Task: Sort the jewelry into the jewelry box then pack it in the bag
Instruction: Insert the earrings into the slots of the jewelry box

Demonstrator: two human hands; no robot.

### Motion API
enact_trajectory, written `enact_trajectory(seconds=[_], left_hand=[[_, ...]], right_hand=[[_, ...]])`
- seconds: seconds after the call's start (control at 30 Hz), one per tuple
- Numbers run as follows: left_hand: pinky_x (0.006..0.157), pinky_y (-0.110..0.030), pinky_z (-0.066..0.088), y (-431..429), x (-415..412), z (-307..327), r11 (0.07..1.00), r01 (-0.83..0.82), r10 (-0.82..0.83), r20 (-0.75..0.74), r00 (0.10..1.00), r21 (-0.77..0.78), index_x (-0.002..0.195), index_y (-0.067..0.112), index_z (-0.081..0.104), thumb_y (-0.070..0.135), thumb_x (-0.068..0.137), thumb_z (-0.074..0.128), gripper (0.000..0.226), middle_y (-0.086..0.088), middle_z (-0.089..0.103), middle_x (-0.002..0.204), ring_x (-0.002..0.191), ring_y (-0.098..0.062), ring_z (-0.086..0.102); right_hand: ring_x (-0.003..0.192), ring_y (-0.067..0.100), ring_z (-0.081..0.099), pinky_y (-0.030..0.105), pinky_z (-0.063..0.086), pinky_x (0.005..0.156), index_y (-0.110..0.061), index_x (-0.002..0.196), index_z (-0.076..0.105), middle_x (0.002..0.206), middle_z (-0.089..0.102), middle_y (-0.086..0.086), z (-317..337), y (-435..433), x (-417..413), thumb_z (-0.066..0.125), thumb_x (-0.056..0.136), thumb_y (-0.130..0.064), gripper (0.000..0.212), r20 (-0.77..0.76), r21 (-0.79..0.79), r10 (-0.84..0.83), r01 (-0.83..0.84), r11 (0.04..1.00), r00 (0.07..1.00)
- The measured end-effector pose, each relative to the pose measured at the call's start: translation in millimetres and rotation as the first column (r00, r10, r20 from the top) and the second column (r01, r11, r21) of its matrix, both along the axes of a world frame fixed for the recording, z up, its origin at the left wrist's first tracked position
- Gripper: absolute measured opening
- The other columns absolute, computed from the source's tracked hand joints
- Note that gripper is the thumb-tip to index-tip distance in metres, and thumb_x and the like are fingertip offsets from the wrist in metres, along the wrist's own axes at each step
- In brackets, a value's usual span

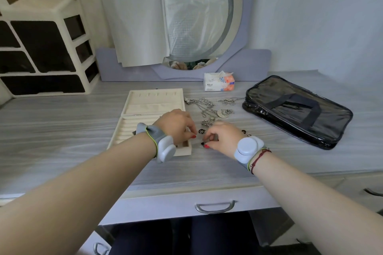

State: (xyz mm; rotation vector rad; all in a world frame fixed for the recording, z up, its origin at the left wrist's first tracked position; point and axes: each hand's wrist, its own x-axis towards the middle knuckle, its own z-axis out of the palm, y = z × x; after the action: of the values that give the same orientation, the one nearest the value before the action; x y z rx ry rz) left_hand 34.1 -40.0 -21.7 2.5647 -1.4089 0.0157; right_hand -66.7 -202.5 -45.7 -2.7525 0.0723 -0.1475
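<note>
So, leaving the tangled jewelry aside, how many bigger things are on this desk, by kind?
Open cream jewelry box: 1
Black see-through plastic bag: 1
White-and-orange tissue pack: 1
Cream plastic drawer unit: 1
Round lilac-framed mirror: 1
Total: 5

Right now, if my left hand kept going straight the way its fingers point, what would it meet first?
Probably the small dark rings lying just beyond the fingers of the left hand; the right hand sits close behind them. Depth is hard to judge from this view.
</note>
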Motion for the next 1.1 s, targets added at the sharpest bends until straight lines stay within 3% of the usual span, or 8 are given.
enact_trajectory(seconds=[0.17,0.3,0.43,0.57,0.73,0.9,1.1], left_hand=[[0.093,-0.034,0.04,-4.8,-1.7,-4.2,0.999,-0.005,0.005,0.013,1.0,0.048,0.098,0.031,0.07,0.038,0.084,0.063,0.018,0.005,0.061,0.108,0.109,-0.017,0.049],[0.092,-0.032,0.038,-11.0,-3.0,-3.3,0.996,-0.009,0.006,0.034,0.999,0.093,0.102,0.035,0.068,0.04,0.083,0.062,0.02,0.008,0.061,0.106,0.109,-0.015,0.049],[0.096,-0.035,0.036,-18.9,-7.1,-2.7,0.993,0.013,-0.018,0.044,0.999,0.117,0.102,0.035,0.069,0.035,0.084,0.062,0.019,0.008,0.063,0.105,0.11,-0.016,0.049],[0.091,-0.028,0.034,-25.3,-9.3,-2.3,0.988,0.032,-0.033,0.005,0.999,0.154,0.104,0.036,0.068,0.034,0.084,0.062,0.02,0.013,0.067,0.105,0.106,-0.013,0.055],[0.08,-0.023,0.032,-27.0,-9.3,-2.2,0.986,0.052,-0.044,-0.054,0.998,0.16,0.103,0.033,0.07,0.032,0.082,0.066,0.021,0.013,0.068,0.103,0.1,-0.011,0.057],[0.086,-0.028,0.045,-26.0,-8.1,-4.5,0.988,0.058,-0.044,-0.097,0.994,0.144,0.098,0.031,0.071,0.03,0.081,0.067,0.018,0.011,0.069,0.101,0.097,-0.012,0.059],[0.081,-0.03,0.051,-25.2,-8.6,-4.4,0.988,0.073,-0.057,-0.119,0.991,0.138,0.09,0.027,0.071,0.027,0.079,0.067,0.012,0.009,0.069,0.095,0.089,-0.012,0.062]], right_hand=[[0.092,0.017,0.057,0.026,0.045,0.08,-0.017,0.092,0.071,0.094,0.056,-0.002,2.6,4.0,-0.1,0.067,0.082,-0.022,0.012,-0.005,-0.037,-0.012,0.012,0.999,1.0],[0.086,0.014,0.058,0.023,0.043,0.073,-0.017,0.091,0.071,0.097,0.067,0.0,4.3,-0.3,-2.1,0.065,0.083,-0.018,0.011,-0.032,-0.036,-0.051,0.05,0.998,0.998],[0.085,0.016,0.062,0.028,0.05,0.078,-0.017,0.088,0.071,0.092,0.07,0.0,4.2,-7.5,-3.2,0.064,0.081,-0.014,0.01,-0.063,-0.01,-0.098,0.098,0.995,0.993],[0.077,0.009,0.056,0.021,0.044,0.072,-0.017,0.089,0.072,0.09,0.071,0.0,3.7,-16.6,-3.4,0.065,0.082,-0.012,0.011,-0.085,0.009,-0.125,0.126,0.992,0.989],[0.077,0.009,0.055,0.021,0.043,0.071,-0.017,0.087,0.072,0.084,0.069,-0.002,3.7,-19.8,-4.2,0.065,0.082,-0.013,0.01,-0.088,-0.014,-0.12,0.119,0.993,0.989],[0.074,0.012,0.057,0.025,0.046,0.072,-0.019,0.09,0.069,0.081,0.064,-0.004,2.5,-20.2,-5.4,0.068,0.08,-0.017,0.011,-0.083,0.026,-0.083,0.086,0.996,0.993],[0.072,0.009,0.049,0.027,0.047,0.074,-0.023,0.094,0.069,0.08,0.051,-0.01,0.2,-19.1,-7.2,0.069,0.079,-0.018,0.016,-0.039,-0.031,0.018,-0.019,0.999,0.999]])
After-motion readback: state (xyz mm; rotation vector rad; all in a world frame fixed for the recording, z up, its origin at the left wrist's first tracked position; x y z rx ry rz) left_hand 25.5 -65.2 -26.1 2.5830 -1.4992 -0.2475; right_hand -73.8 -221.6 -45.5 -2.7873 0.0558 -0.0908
